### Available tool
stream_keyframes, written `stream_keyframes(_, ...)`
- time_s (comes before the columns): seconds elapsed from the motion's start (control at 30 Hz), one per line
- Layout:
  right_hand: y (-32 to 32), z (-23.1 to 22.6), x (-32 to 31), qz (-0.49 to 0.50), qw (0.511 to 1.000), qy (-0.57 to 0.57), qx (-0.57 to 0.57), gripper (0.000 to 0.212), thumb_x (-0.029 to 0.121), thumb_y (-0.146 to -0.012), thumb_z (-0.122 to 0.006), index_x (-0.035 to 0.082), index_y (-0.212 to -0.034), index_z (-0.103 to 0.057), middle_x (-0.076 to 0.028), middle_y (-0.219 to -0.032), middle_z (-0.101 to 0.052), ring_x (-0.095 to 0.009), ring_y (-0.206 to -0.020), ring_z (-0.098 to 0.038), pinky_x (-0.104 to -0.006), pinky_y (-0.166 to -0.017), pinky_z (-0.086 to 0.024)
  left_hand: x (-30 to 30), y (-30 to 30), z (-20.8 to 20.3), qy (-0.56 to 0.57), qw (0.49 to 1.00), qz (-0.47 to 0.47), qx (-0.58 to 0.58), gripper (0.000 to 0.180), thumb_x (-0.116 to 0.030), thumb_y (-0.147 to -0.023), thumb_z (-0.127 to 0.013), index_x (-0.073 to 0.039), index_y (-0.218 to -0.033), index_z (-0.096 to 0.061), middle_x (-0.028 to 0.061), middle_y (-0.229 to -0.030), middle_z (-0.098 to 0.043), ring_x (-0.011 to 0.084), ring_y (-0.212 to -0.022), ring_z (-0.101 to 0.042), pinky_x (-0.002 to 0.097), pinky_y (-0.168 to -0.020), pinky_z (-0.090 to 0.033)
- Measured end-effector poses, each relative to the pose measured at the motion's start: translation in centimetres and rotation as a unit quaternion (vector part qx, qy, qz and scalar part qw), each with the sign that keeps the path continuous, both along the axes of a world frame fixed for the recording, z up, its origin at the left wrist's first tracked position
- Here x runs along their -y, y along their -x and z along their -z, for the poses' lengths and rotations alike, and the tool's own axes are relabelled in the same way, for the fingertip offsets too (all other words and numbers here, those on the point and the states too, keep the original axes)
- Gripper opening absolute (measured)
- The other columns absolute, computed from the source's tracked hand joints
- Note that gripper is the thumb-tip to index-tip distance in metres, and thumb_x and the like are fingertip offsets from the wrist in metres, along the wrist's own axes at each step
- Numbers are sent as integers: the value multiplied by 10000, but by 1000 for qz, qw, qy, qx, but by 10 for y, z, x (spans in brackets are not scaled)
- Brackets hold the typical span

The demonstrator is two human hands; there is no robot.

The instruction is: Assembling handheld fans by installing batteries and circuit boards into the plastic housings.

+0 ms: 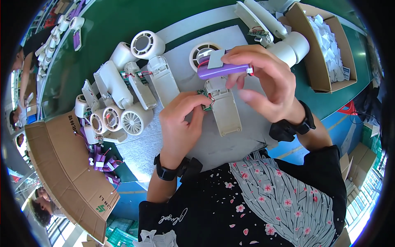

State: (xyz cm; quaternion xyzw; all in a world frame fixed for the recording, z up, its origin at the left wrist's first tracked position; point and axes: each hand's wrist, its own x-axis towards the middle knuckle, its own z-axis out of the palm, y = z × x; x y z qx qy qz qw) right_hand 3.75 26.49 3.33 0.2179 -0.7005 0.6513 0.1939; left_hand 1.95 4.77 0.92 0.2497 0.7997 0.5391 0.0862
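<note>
The right hand [269, 78] holds a long, shiny purple battery pack [220, 73] in its fingers — thumb apart — and the pack points side to side. From that grip, the long, hollow off-white plastic shell [227, 116] lies nearer the body and to the left, its length running toward the body, while the left hand [181, 119] pinches a small green circuit board [207, 102] beside it. The pack has a flat grey pad [215, 59] on top — and a little white plug [249, 71] with red wires at its right end.

Glossy plastic wraps the purple battery [222, 73] here, smooth matt plastic forms the open casing [228, 114], dull cardboard the big box [68, 164].
</note>
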Motion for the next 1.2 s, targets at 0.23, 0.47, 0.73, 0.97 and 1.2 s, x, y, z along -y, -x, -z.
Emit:
stream_keyframes(0.23,-8,-9,-7,60,993,-89,56,265,106,-986,-454,-69,-1079,-628,-214,-1018,-649,-266,-909,-663,-324,-723,-525,-3,-5,-1,-123,988,5,96,232,119,-776,-626,13,-982,-613,109,-1040,-599,161,-843,-628,271,-722,-515)
stream_keyframes(0.47,6,7,-19,130,973,-186,-41,290,172,-1002,-467,-59,-1084,-623,-165,-989,-656,-237,-912,-641,-332,-745,-505,-3,-5,0,-126,986,3,112,285,140,-816,-634,19,-1066,-571,89,-1085,-573,134,-1020,-573,285,-907,-477)
stream_keyframes(0.73,-1,1,-6,5,979,-192,61,194,162,-862,-678,11,-985,-672,-103,-864,-615,-189,-764,-621,-316,-626,-478,-2,-8,0,-140,975,-22,169,287,122,-814,-659,8,-1050,-543,58,-1041,-600,129,-980,-595,293,-904,-497)
stream_keyframes(0.97,0,16,12,-7,952,-305,-5,253,78,-664,-800,58,-899,-708,-61,-810,-597,-197,-668,-610,-307,-547,-479,-3,-8,1,-161,969,-20,185,260,60,-808,-701,16,-1028,-568,62,-967,-623,113,-900,-630,260,-805,-532)
stream_keyframes(1.2,-1,25,14,11,947,-319,-36,226,45,-649,-787,47,-860,-706,-42,-799,-607,-199,-652,-610,-304,-541,-485,-4,-7,-2,-153,966,-36,207,276,58,-802,-708,19,-1036,-566,67,-963,-634,115,-891,-641,261,-810,-542)
